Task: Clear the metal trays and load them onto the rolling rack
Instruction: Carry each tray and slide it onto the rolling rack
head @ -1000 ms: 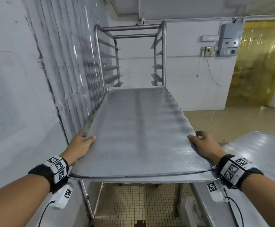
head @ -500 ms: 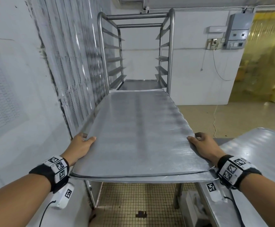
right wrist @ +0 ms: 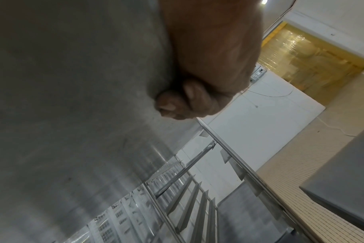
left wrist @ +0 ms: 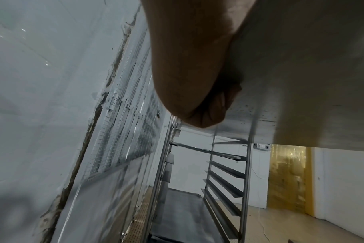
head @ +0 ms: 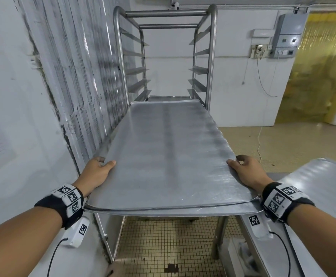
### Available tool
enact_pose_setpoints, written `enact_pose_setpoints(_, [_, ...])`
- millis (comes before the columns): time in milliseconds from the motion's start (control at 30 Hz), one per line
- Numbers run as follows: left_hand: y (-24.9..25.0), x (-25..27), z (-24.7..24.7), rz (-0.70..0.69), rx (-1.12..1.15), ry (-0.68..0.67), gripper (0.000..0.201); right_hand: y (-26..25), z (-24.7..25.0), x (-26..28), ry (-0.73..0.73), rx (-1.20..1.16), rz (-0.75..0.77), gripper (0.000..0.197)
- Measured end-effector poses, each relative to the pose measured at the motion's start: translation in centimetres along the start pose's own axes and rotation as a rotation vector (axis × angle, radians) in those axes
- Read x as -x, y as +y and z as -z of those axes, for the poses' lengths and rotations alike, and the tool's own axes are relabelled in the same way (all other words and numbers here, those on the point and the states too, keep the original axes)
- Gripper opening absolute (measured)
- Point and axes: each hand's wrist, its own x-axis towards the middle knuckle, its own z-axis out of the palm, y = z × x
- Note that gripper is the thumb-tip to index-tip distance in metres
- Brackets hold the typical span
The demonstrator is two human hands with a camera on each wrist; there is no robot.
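Observation:
I carry a stack of flat metal trays point(head: 167, 156) level in front of me, long side pointing at the rolling rack point(head: 164, 54). My left hand point(head: 98, 170) grips the stack's left edge, thumb on top and fingers point(left wrist: 210, 113) curled under it. My right hand point(head: 243, 169) grips the right edge the same way, with its fingers point(right wrist: 177, 105) under the trays' underside point(right wrist: 73, 98). The stack's far end is level with the rack's front posts. A tray point(head: 169, 98) lies in the rack just beyond and slightly below it.
A wall with a wire-mesh panel point(head: 79, 76) runs close on the left. A steel table point(head: 323, 196) holding another tray stands at the right. Empty rack runners point(left wrist: 224, 172) show below the stack. A yellow strip curtain point(head: 323, 66) and tiled floor point(head: 169, 246) lie beyond.
The rack has come nearer and fills more of the view; the stack's far end now reaches its front posts. Both hands keep the same grip.

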Motion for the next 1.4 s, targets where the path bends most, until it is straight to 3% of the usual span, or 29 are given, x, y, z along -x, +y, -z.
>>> enact_pose_setpoints(67, [-0.1,-1.6,-0.3,-0.004,-0.012,-0.003,0.032,0.1,-0.6,-1.4,0.006,0.022,-0.007,0.065])
enact_pose_setpoints(167, [-0.6,-4.1,-0.9,-0.008,-0.029,-0.003,0.037,-0.3,-1.7,-3.2,0.02,0.039,0.0,0.043])
enact_pose_setpoints(267, [-1.1,-6.5,-1.8,0.01,-0.029,-0.015,0.045,-0.8,-2.6,-4.6,0.022,0.08,0.009,0.035])
enact_pose_setpoints(400, [-0.8,-9.6,-2.6,0.008,-0.082,-0.02,0.037,-1.4,-3.8,-6.9,0.014,0.139,0.003,0.033])
enact_pose_setpoints(567, [-1.0,-13.7,-3.2,0.002,-0.117,-0.046,0.03,-2.2,-5.6,-10.0,0.03,0.218,-0.03,0.045])
enact_pose_setpoints(633, [-1.4,-15.6,-3.4,0.016,-0.102,-0.062,0.041,-2.4,-6.3,-11.2,0.037,0.253,-0.033,0.049])
enact_pose_setpoints(733, [-3.0,-19.0,-3.8,0.03,-0.078,-0.076,0.078,-2.3,-7.3,-12.7,0.046,0.284,-0.042,0.052])
enact_pose_setpoints(867, [-2.6,-21.1,-4.4,0.034,-0.089,-0.072,0.062,-2.4,-8.6,-14.4,0.063,0.296,-0.072,0.054])
enact_pose_setpoints(1100, [-2.2,-24.5,-5.5,0.041,-0.057,-0.088,0.061,-2.4,-10.0,-17.7,0.077,0.256,-0.101,0.055])
enact_pose_setpoints(1300, [-0.9,-27.7,-6.6,0.029,-0.055,-0.074,0.037,-3.0,-9.9,-21.6,0.08,0.282,-0.087,0.049])
enact_pose_setpoints(1400, [0.1,-29.4,-6.9,0.021,-0.071,-0.083,0.041,-4.0,-9.5,-23.6,0.059,0.325,-0.068,0.051])
